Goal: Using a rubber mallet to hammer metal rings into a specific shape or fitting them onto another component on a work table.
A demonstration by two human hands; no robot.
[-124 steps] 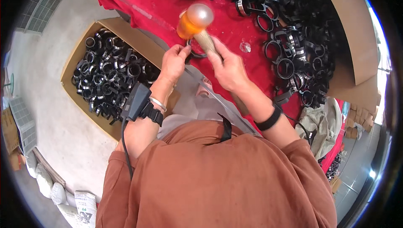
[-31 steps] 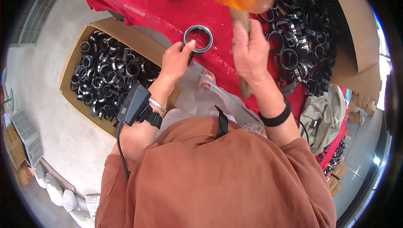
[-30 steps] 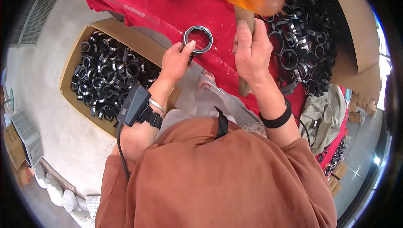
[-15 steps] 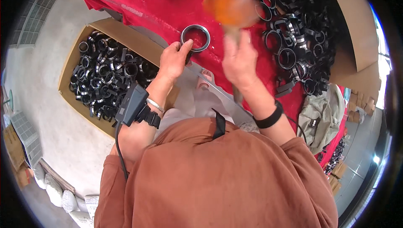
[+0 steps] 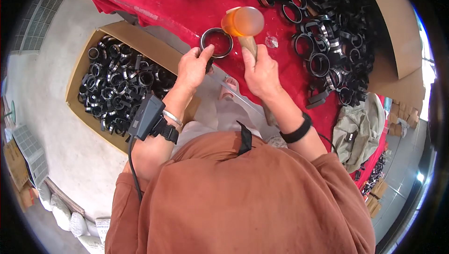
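My left hand [image 5: 192, 68] pinches a black ring with a bright metal edge [image 5: 229, 43] at the front edge of the red-covered table [image 5: 177, 13]. The thumb lies over the ring's lower left rim, and a dark part of the piece runs down beside the fingers. My right hand [image 5: 263, 73] is wrapped round the wooden handle of a mallet [image 5: 247, 22] with an amber, see-through head. That head is just right of the ring's upper right rim; I cannot tell whether they touch.
Many black and metal rings with tabs [image 5: 322, 43] are heaped on the table's right, before a cardboard panel [image 5: 395, 24]. On the floor at left stands an open carton [image 5: 75, 83] filled with similar rings. A grey-green cloth [image 5: 358, 130] hangs at right. A small clear scrap [image 5: 271, 42] lies by the mallet.
The mallet head has come down and left toward the ring, and is now sharp instead of blurred. My right hand moved slightly with it. The left hand and ring have hardly shifted.
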